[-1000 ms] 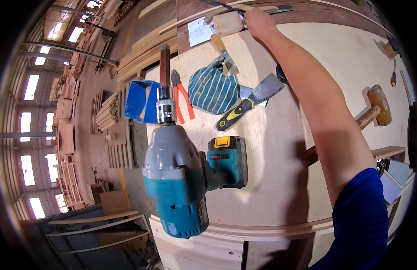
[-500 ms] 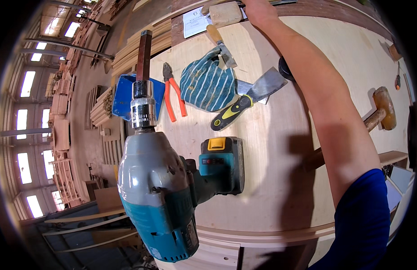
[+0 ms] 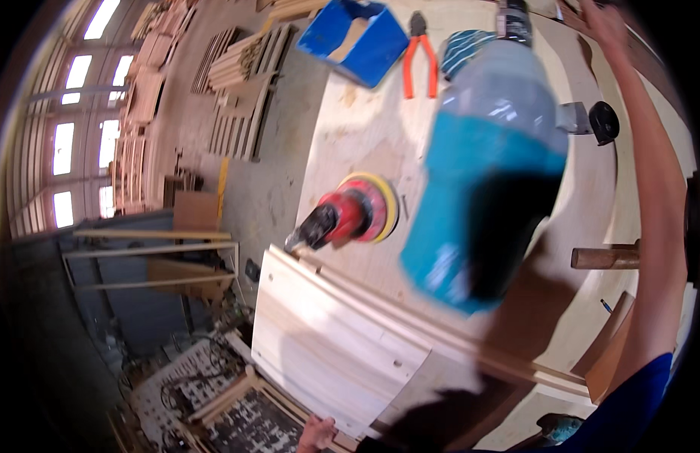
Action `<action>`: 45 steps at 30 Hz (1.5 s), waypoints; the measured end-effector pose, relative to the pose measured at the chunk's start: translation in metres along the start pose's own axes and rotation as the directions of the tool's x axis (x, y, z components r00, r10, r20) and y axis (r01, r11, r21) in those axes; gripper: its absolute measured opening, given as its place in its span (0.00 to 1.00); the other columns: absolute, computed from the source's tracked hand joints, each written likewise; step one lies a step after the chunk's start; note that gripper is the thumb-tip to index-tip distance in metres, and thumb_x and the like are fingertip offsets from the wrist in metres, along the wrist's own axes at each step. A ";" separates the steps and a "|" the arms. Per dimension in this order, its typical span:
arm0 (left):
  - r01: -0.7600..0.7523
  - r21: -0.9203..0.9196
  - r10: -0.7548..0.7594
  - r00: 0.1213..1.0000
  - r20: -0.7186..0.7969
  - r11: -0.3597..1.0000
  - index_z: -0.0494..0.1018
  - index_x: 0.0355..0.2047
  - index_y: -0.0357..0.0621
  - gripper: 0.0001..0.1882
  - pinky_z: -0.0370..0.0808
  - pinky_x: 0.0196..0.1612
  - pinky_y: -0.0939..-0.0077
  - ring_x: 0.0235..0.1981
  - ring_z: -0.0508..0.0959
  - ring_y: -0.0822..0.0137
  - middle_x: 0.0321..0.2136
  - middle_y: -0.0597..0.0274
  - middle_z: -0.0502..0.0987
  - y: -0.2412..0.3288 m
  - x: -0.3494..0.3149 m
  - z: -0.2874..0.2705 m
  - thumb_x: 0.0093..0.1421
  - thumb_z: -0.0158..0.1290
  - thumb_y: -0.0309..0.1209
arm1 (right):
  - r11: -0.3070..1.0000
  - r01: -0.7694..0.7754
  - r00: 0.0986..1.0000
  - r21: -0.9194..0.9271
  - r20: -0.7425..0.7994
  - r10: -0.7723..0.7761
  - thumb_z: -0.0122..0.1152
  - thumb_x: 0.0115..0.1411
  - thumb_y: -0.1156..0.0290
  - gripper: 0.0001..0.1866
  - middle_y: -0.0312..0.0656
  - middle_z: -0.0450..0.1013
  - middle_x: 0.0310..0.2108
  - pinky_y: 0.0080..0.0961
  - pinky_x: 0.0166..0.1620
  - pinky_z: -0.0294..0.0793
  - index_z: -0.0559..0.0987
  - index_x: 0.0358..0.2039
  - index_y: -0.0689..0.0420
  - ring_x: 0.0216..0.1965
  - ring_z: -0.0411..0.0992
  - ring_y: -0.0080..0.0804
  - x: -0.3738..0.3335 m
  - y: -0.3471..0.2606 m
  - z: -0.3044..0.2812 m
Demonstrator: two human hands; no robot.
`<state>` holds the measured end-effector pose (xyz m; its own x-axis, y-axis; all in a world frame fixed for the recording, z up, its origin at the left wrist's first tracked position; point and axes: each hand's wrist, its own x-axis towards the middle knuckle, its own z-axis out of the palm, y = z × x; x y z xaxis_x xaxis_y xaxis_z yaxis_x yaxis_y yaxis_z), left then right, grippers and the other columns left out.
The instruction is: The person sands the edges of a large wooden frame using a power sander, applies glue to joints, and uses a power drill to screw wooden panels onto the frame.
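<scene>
My right hand (image 3: 608,24) is stretched to the far right edge of the workbench, beside a dark thing cut off by the picture's rim. Its fingers are blurred, so their grip does not show. Low in the picture, my left hand (image 3: 317,434) has curled fingers at the near edge of a pale wooden panel (image 3: 331,321); what lies inside them is hidden. Close in front, a blurred teal and grey impact wrench (image 3: 478,158) points its socket (image 3: 514,23) away from me. No hand shows on it, and what supports it is not visible.
A red sander (image 3: 350,211) with a yellow pad rests near the bench's left edge. Beyond it are a blue bin (image 3: 353,41), orange-handled pliers (image 3: 420,57) and a striped glove (image 3: 464,53). On the right lies a wooden handle (image 3: 603,259). Timber stacks (image 3: 240,72) stand on the floor.
The view has swung left and nearer, bringing the sander, panel and my left hand into sight. The impact wrench has shifted right in the picture. My right arm remains stretched out.
</scene>
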<state>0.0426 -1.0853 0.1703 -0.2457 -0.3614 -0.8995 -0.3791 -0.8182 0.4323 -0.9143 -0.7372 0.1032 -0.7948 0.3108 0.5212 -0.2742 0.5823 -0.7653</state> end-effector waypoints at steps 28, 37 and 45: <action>-0.817 0.333 0.788 0.559 0.258 0.471 0.73 0.51 0.32 0.25 0.76 0.50 0.67 0.46 0.78 0.63 0.46 0.55 0.78 0.164 -0.005 0.004 0.54 0.67 0.25 | 0.607 -0.482 0.453 0.631 0.773 -0.444 0.58 0.69 0.51 0.19 0.31 0.71 0.27 0.23 0.37 0.71 0.78 0.40 0.56 0.30 0.67 0.20 -0.423 -0.474 -0.037; -0.829 0.399 0.806 0.518 0.286 0.391 0.69 0.57 0.34 0.28 0.71 0.57 0.68 0.50 0.75 0.63 0.51 0.56 0.76 0.209 0.056 -0.014 0.56 0.66 0.23 | 0.721 -0.463 0.370 0.515 0.852 -0.371 0.56 0.68 0.47 0.20 0.26 0.68 0.33 0.18 0.43 0.65 0.77 0.42 0.53 0.37 0.63 0.17 -0.440 -0.501 0.017; -0.793 0.498 0.764 0.550 0.338 0.351 0.72 0.55 0.29 0.25 0.69 0.60 0.64 0.51 0.76 0.60 0.52 0.50 0.77 0.194 0.063 0.000 0.58 0.64 0.24 | 0.711 -0.471 0.390 0.522 0.846 -0.363 0.55 0.70 0.51 0.18 0.28 0.70 0.37 0.21 0.49 0.67 0.76 0.45 0.53 0.42 0.65 0.16 -0.452 -0.452 0.025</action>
<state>-0.0461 -1.2670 0.1970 -0.7260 -0.6727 -0.1428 -0.3824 0.2222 0.8969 -0.4442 -1.1597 0.2041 -0.6687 -0.7257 0.1616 -0.1029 -0.1249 -0.9868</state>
